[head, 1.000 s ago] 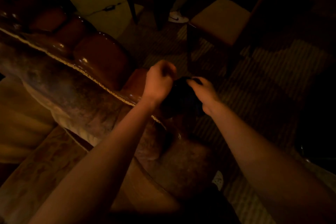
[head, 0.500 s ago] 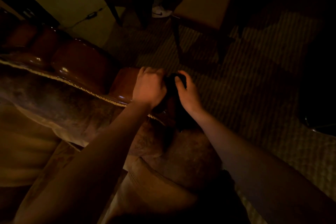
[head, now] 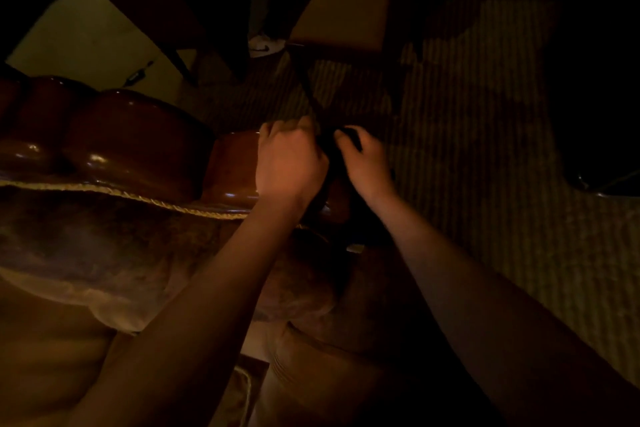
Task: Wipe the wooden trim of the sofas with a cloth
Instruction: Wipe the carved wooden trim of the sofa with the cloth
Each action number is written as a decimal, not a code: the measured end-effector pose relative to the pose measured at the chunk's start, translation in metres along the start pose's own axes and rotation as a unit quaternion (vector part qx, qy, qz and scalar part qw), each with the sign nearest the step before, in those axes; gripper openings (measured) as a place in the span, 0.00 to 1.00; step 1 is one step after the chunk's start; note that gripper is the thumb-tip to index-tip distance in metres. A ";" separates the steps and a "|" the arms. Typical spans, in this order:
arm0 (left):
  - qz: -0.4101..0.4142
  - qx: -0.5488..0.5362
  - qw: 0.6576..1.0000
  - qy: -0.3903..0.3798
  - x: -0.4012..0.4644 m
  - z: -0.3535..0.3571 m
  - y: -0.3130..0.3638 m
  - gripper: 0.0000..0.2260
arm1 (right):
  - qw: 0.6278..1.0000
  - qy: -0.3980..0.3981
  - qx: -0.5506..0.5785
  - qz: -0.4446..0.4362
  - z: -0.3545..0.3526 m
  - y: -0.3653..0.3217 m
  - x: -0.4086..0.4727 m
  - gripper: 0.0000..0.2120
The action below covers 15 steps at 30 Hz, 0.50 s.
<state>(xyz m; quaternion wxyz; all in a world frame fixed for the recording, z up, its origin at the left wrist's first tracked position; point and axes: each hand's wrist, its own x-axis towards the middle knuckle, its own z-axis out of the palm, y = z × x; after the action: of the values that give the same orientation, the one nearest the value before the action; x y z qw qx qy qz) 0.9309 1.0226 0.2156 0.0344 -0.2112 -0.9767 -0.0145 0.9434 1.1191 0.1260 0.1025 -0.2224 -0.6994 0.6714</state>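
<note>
Since half a second before, the two hands had stayed close together at the end of the sofa's wooden trim (head: pixel 138 135), and the view had slid a little, so the chair (head: pixel 343 10) stood higher in the picture. The left hand (head: pixel 289 163) lay over the glossy brown trim, its fingers curled down on the far side; they seemed to grip the dark cloth (head: pixel 329 152), but the dim light did not let me tell this for sure. The right hand (head: pixel 365 163) was just beside it, with fingers curled around the same dark cloth, which showed only as a black shape between the two hands, touching the end of the trim. A twisted cord (head: pixel 145 199) ran along the edge where the trim met the sofa's upholstery (head: pixel 104 246). Beyond the hands lay a striped carpet (head: pixel 485 184). A white shoe (head: pixel 265 45) showed on the floor near the chair's leg.
</note>
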 end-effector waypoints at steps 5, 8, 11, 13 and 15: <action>0.037 0.011 0.999 0.008 -0.005 0.006 -0.003 0.14 | 0.977 -0.025 0.107 0.182 -0.018 0.029 -0.008 0.24; 0.046 0.042 0.998 0.021 -0.002 0.012 -0.001 0.15 | 0.983 -0.023 0.139 0.119 -0.016 0.025 -0.009 0.14; 0.051 0.061 0.996 0.045 -0.001 0.016 0.001 0.15 | 0.995 -0.049 0.089 0.018 -0.007 -0.017 0.003 0.09; 0.050 0.060 0.995 0.058 0.000 0.017 0.002 0.15 | 0.996 -0.071 0.059 -0.021 -0.001 -0.027 0.012 0.10; 0.050 0.055 0.995 0.064 0.000 0.018 0.002 0.14 | 0.992 -0.107 0.064 0.007 -0.006 -0.007 0.019 0.09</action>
<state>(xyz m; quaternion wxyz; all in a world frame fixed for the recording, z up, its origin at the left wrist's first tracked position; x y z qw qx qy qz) 0.9302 1.0253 0.1980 0.1095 -0.2560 -0.9601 0.0277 0.9279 1.1326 0.1307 0.0365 -0.1476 -0.6600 0.7357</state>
